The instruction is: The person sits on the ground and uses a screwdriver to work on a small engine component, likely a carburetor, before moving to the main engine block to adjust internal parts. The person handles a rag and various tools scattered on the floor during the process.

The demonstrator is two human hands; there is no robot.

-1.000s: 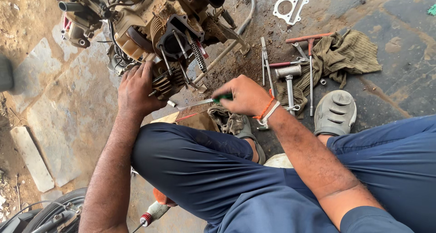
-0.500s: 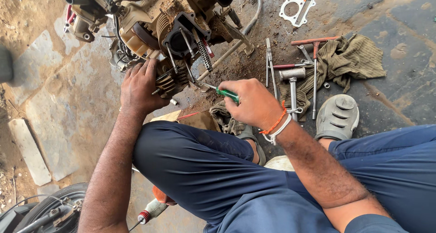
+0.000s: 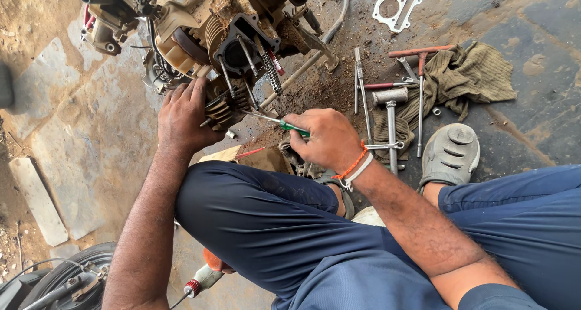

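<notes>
A dirty motorcycle engine (image 3: 200, 26) lies on the ground ahead, its cylinder opening and long studs facing me. My left hand (image 3: 181, 116) rests on the finned cylinder (image 3: 221, 107) at the engine's lower edge, fingers spread over it. My right hand (image 3: 327, 137) grips a green-handled screwdriver (image 3: 275, 121). The screwdriver's tip points left and touches the fins of the cylinder next to my left hand.
A hammer (image 3: 390, 119), a T-handle wrench (image 3: 419, 83) and other tools lie on an olive rag (image 3: 466, 77) at the right. A metal gasket (image 3: 396, 10) lies farther back. My grey sandal (image 3: 451, 153) is beside the tools. A wheel (image 3: 66, 280) sits at the lower left.
My right hand moved up toward the engine and the screwdriver tip went from below the cylinder to its fins. My left hand stayed on the cylinder.
</notes>
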